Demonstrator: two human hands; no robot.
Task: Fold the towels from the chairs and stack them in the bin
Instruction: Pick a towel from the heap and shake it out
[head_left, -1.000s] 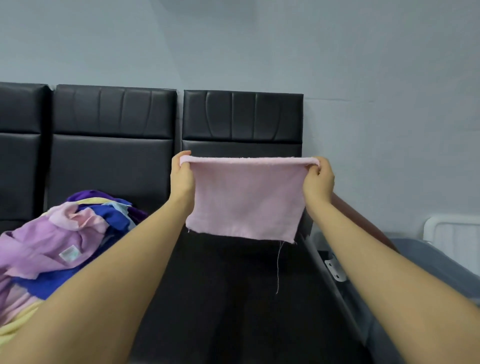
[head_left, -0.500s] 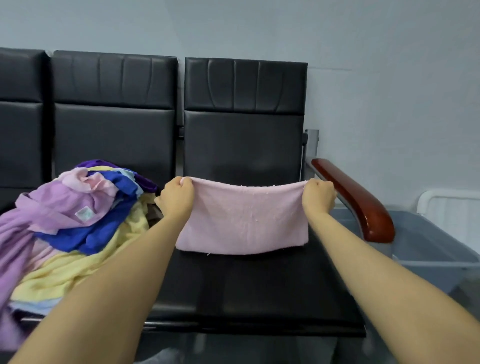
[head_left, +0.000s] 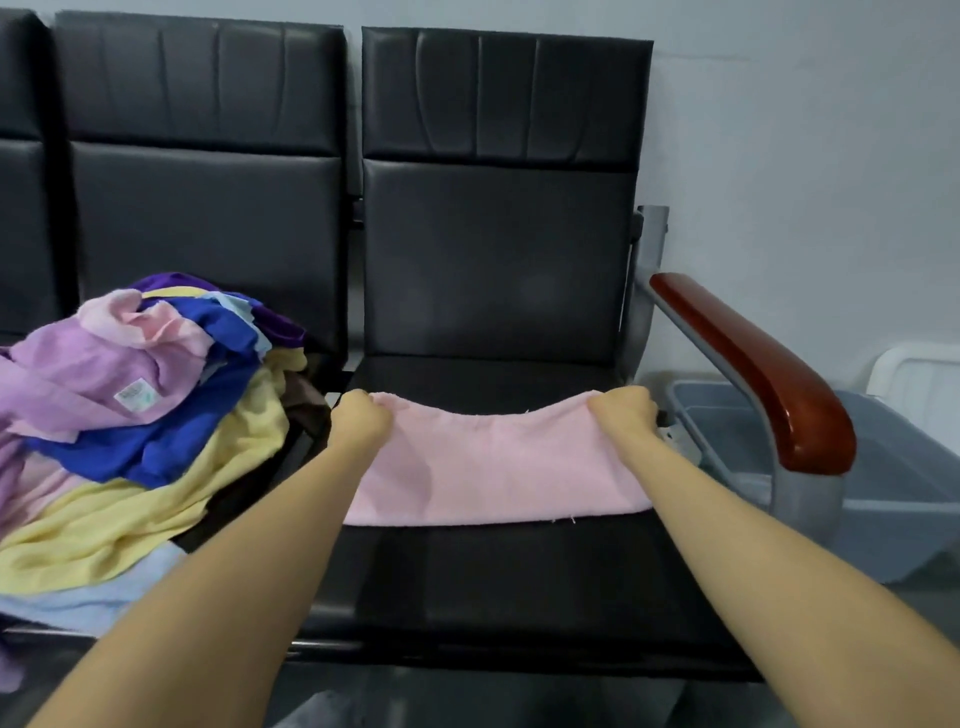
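I pinch both far corners of the pink towel (head_left: 493, 467) with left hand (head_left: 358, 422) and right hand (head_left: 623, 415), its long axis left-right on the chair seat (head_left: 519, 582), bin (head_left: 893, 519) to my right.

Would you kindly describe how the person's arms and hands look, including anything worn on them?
Both forearms are bare up to the frame edge, with no sleeves showing. The left hand and right hand wear no gloves, and no watch, bracelet or ring is visible.

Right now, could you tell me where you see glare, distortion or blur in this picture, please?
Head view: glare streaks the glossy red armrest; the wide lens bows the forearms and seat edges outward; the pink towel and both hands, left and right, look slightly soft; lighting is even, with soft shadows.
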